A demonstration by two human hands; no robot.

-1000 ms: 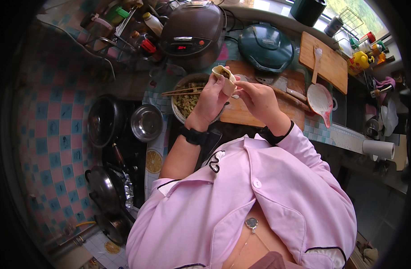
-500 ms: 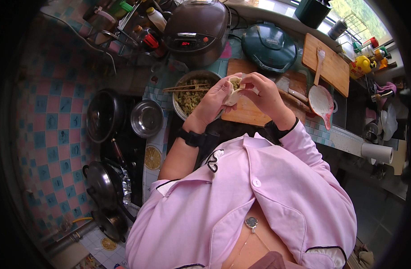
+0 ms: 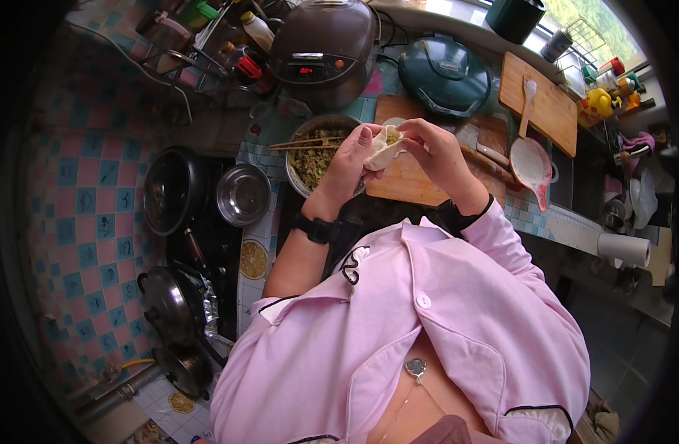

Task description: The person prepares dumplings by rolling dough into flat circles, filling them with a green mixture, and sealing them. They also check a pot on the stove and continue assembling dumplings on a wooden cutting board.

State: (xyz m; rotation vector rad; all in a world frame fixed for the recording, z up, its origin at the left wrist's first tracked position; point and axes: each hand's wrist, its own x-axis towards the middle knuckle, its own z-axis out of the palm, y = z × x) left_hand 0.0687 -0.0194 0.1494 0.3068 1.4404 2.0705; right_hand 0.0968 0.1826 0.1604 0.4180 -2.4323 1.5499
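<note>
Between both hands is a dumpling (image 3: 384, 151), a pale dough wrapper folded around greenish filling that still shows at its top opening. My left hand (image 3: 351, 157) cradles it from the left, thumb up along the near side. My right hand (image 3: 432, 152) pinches the wrapper's right edge with thumb and fingers. Just left of and below the hands stands a metal bowl (image 3: 293, 175) of chopped green filling (image 3: 310, 161), with wooden chopsticks (image 3: 298, 145) laid across it. Under the hands lies a wooden cutting board (image 3: 406, 185), partly hidden by them.
A rolling pin (image 3: 487, 164) and a knife with a pale handle (image 3: 492, 155) lie right of the hands, beside a floury red-rimmed scoop (image 3: 532, 164). Behind stand a rice cooker (image 3: 324, 52) and a green electric griddle (image 3: 444, 78). At left are an empty steel bowl (image 3: 243, 194) and pans (image 3: 173, 189).
The dumpling's wrapper has been folded further over, and less filling shows. My right hand's fingers have shifted slightly along its edge.
</note>
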